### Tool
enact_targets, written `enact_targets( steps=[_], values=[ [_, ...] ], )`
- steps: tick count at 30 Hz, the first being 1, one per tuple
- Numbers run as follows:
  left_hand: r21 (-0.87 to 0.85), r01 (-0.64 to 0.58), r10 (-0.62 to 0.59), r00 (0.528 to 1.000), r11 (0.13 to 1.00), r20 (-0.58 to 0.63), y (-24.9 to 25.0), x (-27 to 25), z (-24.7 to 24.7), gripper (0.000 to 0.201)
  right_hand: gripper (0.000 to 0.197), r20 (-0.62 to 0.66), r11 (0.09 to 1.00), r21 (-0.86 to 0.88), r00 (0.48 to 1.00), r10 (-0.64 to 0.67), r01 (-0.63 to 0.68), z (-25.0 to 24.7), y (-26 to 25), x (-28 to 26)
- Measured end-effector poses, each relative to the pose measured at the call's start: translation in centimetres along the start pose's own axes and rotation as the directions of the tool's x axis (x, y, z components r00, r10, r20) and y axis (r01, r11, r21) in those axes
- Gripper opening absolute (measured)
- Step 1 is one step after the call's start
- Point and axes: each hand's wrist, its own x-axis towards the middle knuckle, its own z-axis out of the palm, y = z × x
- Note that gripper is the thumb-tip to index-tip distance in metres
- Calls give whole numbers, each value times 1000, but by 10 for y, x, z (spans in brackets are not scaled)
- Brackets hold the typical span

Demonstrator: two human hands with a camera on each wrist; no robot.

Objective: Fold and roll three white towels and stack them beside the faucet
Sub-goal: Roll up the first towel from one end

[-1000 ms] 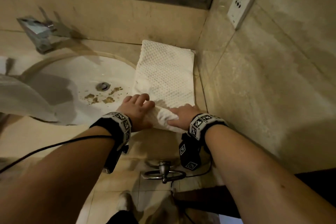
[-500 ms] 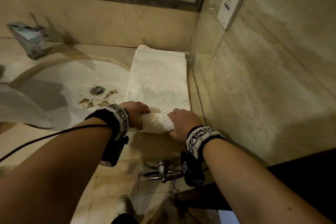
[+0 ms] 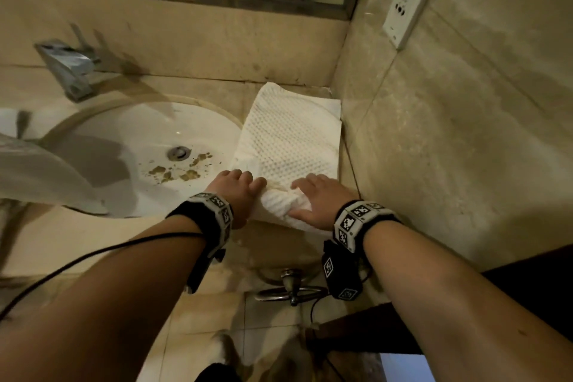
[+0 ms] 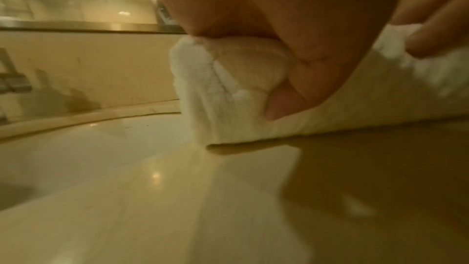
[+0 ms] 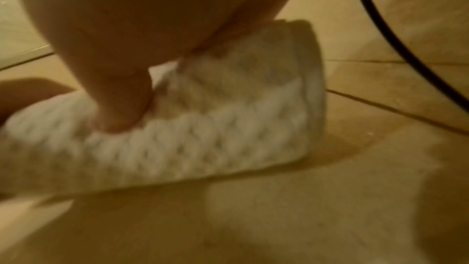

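A white waffle towel [image 3: 288,139], folded into a long strip, lies on the counter [image 3: 273,245] between the sink and the right wall. Its near end is wound into a short roll [image 3: 279,205]. My left hand [image 3: 235,192] curls over the roll's left end; the left wrist view shows the thumb [image 4: 281,103] pinching the rolled edge [image 4: 215,95]. My right hand [image 3: 313,201] lies over the roll's right part, with its thumb [image 5: 121,111] dug into the towel [image 5: 203,138]. The chrome faucet [image 3: 66,68] stands at the far left behind the sink.
The white sink bowl [image 3: 102,133] holds brown debris near its drain [image 3: 178,152]. Another white cloth [image 3: 37,177] hangs over the sink's left side. A tiled wall [image 3: 449,149] with a socket plate [image 3: 406,0] closes the right. A mirror runs along the back.
Both hands have turned the towel's near end over into a roll and pushed it slightly away from me. The flat stretch of towel beyond the roll is shorter.
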Motion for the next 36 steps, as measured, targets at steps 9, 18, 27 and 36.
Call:
enact_targets(
  steps=[9, 18, 27, 36],
  values=[
    [-312, 102, -19, 966, 945, 258, 2, 16, -28, 59, 71, -19, 997, -32, 998, 65, -66, 23, -20, -22],
    [50, -101, 104, 994, 994, -44, -3, 2, -1, 90, 59, 218, 940, 333, 976, -1, -73, -4, 4, 18],
    [-46, 12, -12, 1000, 999, -4, 3, 23, -14, 62, 69, -90, 999, 26, 995, 49, -47, 18, -7, -14],
    [-244, 46, 20, 965, 969, 261, 4, 30, -32, 70, 64, 86, 978, 184, 993, 82, -97, -9, 4, -15]
  ],
)
